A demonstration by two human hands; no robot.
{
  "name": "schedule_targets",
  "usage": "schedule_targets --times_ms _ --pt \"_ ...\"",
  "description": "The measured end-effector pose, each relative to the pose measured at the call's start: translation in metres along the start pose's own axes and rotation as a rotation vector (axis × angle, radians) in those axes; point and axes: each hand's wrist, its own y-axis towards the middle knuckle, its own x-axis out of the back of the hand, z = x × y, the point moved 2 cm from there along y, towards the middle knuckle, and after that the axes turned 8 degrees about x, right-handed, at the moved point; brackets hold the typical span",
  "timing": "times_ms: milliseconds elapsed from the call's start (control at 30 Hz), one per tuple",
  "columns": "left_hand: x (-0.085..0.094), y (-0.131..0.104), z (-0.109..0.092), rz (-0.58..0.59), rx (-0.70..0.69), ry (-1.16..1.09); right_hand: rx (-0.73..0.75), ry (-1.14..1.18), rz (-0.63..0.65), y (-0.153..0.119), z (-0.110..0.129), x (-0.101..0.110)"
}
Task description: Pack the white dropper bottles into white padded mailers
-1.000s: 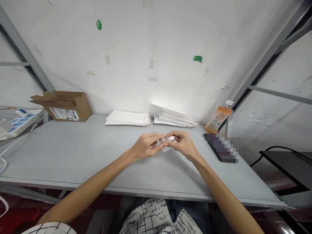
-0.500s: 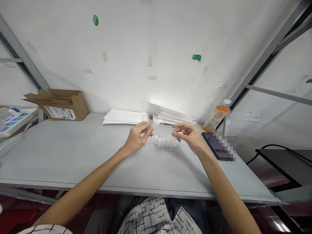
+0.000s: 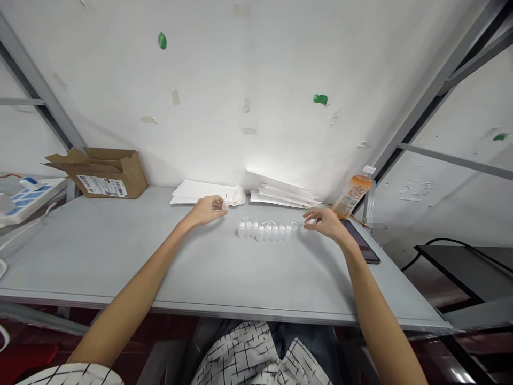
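Note:
Several small white squeeze bottles [image 3: 274, 233] with looped cap straps stand close together in a row on the grey table [image 3: 224, 278]. My left hand [image 3: 208, 209], left of the row, is closed on a small white bottle [image 3: 225, 204] between thumb and fingers, in front of the left paper stack. On the right, my right hand [image 3: 324, 222] is closed round a small whitish piece near its fingertips, just right of the row; most of that piece is hidden, and I cannot make out what it is.
Two stacks of white paper [image 3: 200, 191] lie along the wall. An open cardboard box [image 3: 108, 174] sits at the back left. An orange drink bottle [image 3: 353, 193] and a phone [image 3: 363, 243] are at the right. A power strip [image 3: 30, 200] is at the far left.
My hands have moved apart, the left one leftward with a small bottle and the right one rightward. The row of bottles between them now shows more clearly.

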Motion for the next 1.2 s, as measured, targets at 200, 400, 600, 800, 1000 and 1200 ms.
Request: schedule_targets --times_ms 200,400,600,800,1000,1200 --pt "-0.005 0.004 0.009 0.191 -0.052 0.047 0.094 -0.125 0.160 -0.001 -0.004 -0.010" --pt "-0.009 0.004 0.017 0.293 -0.016 0.071 0.081 -0.070 0.187 -0.003 -0.002 -0.014" --pt "-0.011 0.004 0.019 0.353 -0.043 0.127 0.012 0.046 0.256 -0.006 0.002 -0.013" --pt "-0.012 0.002 0.014 0.499 -0.068 0.110 0.017 0.133 0.333 -0.006 0.003 -0.016" --pt "-0.016 0.000 0.013 0.558 -0.077 0.098 0.001 0.221 0.414 -0.006 0.001 -0.023" --pt "-0.020 -0.002 0.009 0.548 -0.090 0.093 -0.012 0.257 0.416 -0.008 0.012 -0.024"
